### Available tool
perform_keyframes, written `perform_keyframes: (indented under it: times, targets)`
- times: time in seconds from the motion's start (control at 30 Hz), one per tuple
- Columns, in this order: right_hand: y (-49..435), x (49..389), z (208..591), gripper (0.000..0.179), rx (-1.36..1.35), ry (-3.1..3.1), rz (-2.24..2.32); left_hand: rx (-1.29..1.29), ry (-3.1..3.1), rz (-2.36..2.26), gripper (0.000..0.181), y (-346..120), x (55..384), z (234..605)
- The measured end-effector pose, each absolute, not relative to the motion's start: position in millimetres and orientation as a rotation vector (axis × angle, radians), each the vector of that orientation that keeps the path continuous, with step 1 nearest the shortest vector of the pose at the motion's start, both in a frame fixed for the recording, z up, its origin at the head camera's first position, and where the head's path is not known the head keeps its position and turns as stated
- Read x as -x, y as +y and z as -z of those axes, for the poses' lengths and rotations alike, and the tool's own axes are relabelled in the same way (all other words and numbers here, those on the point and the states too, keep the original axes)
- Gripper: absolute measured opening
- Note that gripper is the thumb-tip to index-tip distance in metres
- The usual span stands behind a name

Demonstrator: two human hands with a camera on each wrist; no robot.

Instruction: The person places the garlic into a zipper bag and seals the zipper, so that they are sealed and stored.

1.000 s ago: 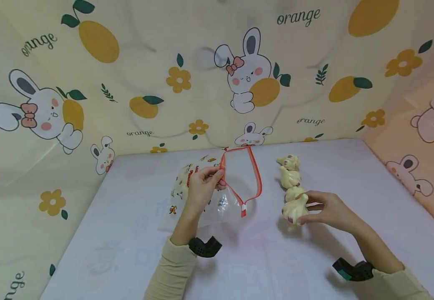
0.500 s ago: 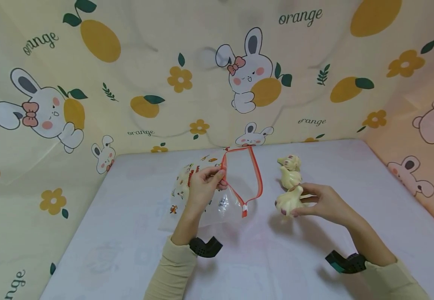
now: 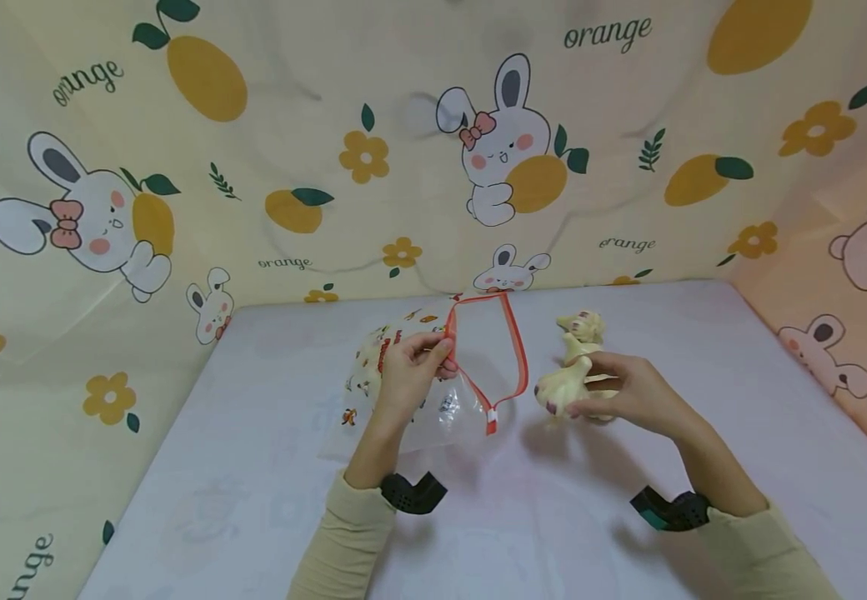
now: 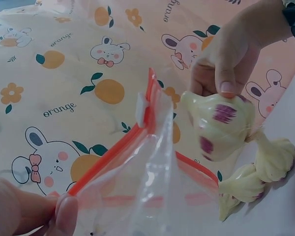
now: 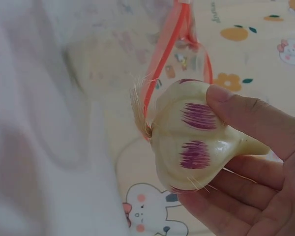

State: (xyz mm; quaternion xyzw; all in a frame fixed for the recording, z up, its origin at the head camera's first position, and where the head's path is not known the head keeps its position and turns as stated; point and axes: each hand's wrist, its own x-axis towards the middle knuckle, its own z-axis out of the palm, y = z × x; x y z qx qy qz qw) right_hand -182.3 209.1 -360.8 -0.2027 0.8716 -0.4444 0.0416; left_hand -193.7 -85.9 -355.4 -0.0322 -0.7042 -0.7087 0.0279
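My left hand (image 3: pixel 411 379) pinches the red zip edge of a clear zip bag (image 3: pixel 433 429) printed with small coloured pictures. The bag's mouth gapes toward the right, and a white slider (image 4: pixel 142 110) shows on the zip in the left wrist view. In my right hand (image 3: pixel 639 392) is a cream garlic bulb (image 5: pixel 187 132) with purple streaks, gripped between thumb and fingers. It is off the table, just right of the bag's mouth, with its root tuft toward the bag in the right wrist view. Behind that hand lie several more garlic bulbs (image 3: pixel 583 325), partly hidden in the head view.
A pale table (image 3: pixel 253 500) carries the bag and the garlic. Around it stand a back wall (image 3: pixel 403 83) and side walls of cream cloth printed with rabbits and oranges. A dark wrist device (image 3: pixel 413 493) sits on my left wrist, another (image 3: pixel 669 508) on my right.
My right hand has moved left toward the bag's mouth with the garlic bulb, away from the row of other bulbs. My left hand keeps its pinch on the zip edge.
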Motion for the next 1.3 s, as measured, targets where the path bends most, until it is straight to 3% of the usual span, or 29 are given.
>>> perform_keyframes:
  times: [1.07,1.3]
  targets:
    - [182,196,350,0.056,0.627,2.623,1.545,0.138,-2.135,2.207,0.022,-85,194,357]
    - [175,200,351,0.050,0.625,2.584,1.622,0.135,-2.149,2.199,0.022,-85,194,356]
